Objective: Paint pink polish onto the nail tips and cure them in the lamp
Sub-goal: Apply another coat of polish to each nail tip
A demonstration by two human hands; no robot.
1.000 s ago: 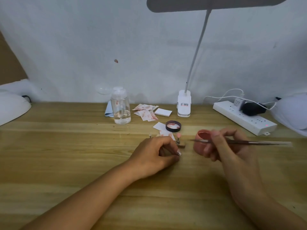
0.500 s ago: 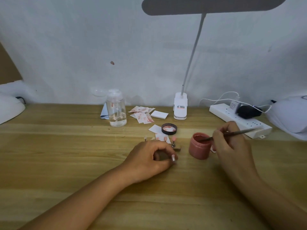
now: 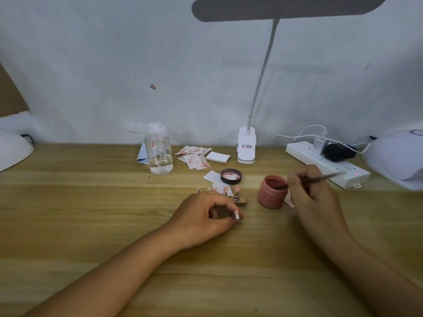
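Observation:
An open pink polish jar (image 3: 272, 191) stands on the wooden table right of centre. My right hand (image 3: 307, 191) pinches a thin brush (image 3: 325, 178) whose tip dips into the jar. My left hand (image 3: 206, 216) grips a small wooden nail-tip stand (image 3: 240, 201), mostly hidden under its fingers. Pink nail tips (image 3: 237, 188) rise on pegs from the stand just beyond my knuckles. The jar's dark lid (image 3: 231, 176) lies upturned behind the stand. A white curing lamp (image 3: 398, 156) sits at the far right edge.
A clear pump bottle (image 3: 159, 152) and pink-stained paper wipes (image 3: 194, 156) lie at the back centre. A desk lamp base (image 3: 246, 145) stands by the wall. A white power strip (image 3: 327, 164) runs behind my right hand. Another white dome (image 3: 11, 149) sits far left.
My right hand set the pink jar down on the table and turned the brush so that its tip went into the jar. My left hand stayed on the stand.

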